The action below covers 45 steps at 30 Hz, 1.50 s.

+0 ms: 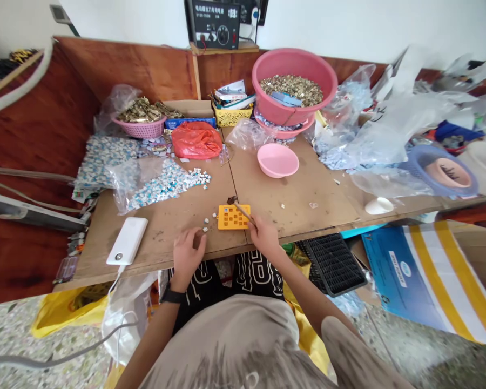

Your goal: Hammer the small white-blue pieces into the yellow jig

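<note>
My right hand (264,235) grips a thin wooden-handled brush (245,213) with a dark tip, which slants over a yellow tray (222,221) with rows of small square recesses. The tray lies flat near the table's front edge, and at least one recess has a pale piece in it. My left hand (187,251) rests at the table edge left of the tray, loosely curved, thumb apart from the fingers, with nothing visible in it. A few small white pieces (206,221) lie between this hand and the tray.
A pile of blue-and-white pieces (166,183) spills from a plastic bag at left, behind a white power bank (127,241). Beyond the tray stand a small pink bowl (278,160) and a large pink basin (263,97) of metal pieces. A red bag (196,140) lies at the back.
</note>
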Each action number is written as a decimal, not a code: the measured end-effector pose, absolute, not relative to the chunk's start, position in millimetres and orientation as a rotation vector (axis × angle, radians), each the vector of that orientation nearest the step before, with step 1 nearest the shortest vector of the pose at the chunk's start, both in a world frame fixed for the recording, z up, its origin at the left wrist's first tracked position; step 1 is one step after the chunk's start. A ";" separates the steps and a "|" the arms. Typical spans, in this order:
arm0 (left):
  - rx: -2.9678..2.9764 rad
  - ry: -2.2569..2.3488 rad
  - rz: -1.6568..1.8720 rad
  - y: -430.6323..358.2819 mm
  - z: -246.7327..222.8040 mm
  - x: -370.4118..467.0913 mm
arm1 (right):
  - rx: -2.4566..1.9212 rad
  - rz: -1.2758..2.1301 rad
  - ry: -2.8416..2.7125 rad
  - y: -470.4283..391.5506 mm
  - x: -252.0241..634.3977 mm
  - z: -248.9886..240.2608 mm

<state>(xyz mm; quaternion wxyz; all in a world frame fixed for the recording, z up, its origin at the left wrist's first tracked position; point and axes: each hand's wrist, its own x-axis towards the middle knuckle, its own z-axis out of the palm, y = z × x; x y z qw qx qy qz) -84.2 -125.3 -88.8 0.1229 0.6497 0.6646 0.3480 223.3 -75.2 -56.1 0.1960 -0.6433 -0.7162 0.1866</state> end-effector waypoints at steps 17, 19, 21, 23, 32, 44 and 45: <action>1.811 1.730 1.055 -95.6 -86.3 -76.8 | -1.625 0.806 -1.533 -106.7 252.3 -86.1; 1.699 1.703 1.094 -93.4 -87.3 -74.5 | -1.641 0.805 -1.493 -109.9 253.7 -89.9; 1.667 1.697 1.110 -92.5 -88.1 -74.5 | -1.645 0.821 -1.482 -110.7 254.2 -91.6; 1.753 1.698 1.107 -93.0 -87.6 -77.0 | -1.642 0.844 -1.470 -109.9 253.9 -91.9; 1.907 1.790 1.051 -101.9 -82.7 -82.5 | -1.644 0.841 -1.417 -108.6 249.7 -94.5; 1.983 1.560 1.040 -21.4 -69.8 -12.0 | -1.650 0.852 -1.365 -108.1 249.7 -96.1; 2.022 1.583 1.010 -14.7 -69.5 -8.2 | -1.651 0.846 -1.354 -108.1 248.9 -96.5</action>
